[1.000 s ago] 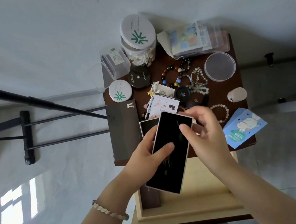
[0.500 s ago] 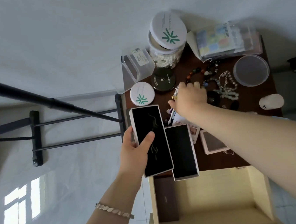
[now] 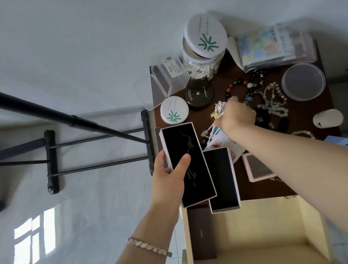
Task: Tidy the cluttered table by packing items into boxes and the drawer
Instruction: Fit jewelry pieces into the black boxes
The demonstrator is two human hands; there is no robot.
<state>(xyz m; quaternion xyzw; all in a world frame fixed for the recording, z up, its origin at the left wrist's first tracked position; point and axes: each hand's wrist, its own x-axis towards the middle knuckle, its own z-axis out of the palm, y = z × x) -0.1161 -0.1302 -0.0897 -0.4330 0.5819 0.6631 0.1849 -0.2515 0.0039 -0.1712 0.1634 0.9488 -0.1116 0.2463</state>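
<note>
Left hand (image 3: 169, 175): you grip the box lid (image 3: 200, 183), thumb across its black inner face, fingers underneath.

Right hand (image 3: 237, 116): curled, knuckles up, over the silver charm (image 3: 219, 107) beside the beaded bracelets (image 3: 250, 87). Cannot tell whether you already pinch it.

Key relation: the open box base (image 3: 222, 180) lies on the table (image 3: 308, 113) edge, just beside the lid, on your side of the charm and left of your right forearm. Its long axis runs away from you, near end overhanging the open drawer (image 3: 307, 225).

Judgement: the right hand is nearer. Pull the charm straight back and lay it lengthwise.
</note>
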